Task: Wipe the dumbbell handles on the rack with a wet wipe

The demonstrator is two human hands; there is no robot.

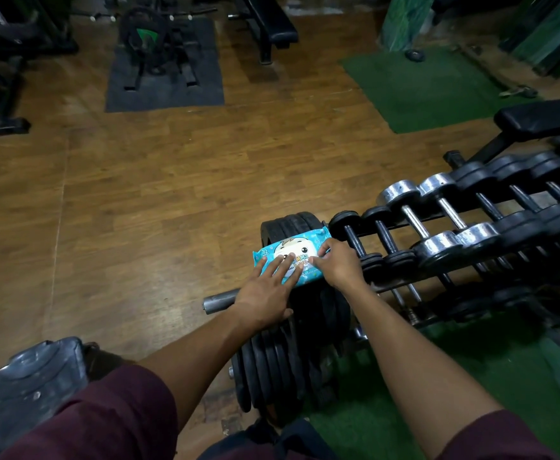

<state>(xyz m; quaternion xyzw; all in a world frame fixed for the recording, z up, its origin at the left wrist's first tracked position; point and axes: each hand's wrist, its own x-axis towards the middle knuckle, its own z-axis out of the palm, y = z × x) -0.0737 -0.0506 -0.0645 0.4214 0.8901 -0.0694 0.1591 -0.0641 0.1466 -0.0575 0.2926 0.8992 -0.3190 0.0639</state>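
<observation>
Left hand (265, 295) flat atop wipe pack (290, 260).

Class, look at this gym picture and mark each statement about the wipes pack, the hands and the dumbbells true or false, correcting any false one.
1. The blue wet wipes pack lies on top of a stack of black weight plates. True.
2. The left hand rests flat on the pack with straight fingers. True.
3. The right hand grips a dumbbell handle. False: its fingers are at the right end of the pack.
4. The dumbbell rack stands to the left of the plates. False: it stands to their right.
5. Some dumbbells on the rack are chrome, others black. True.
6. A loose wipe is already spread over a handle. False: no loose wipe shows.
</observation>
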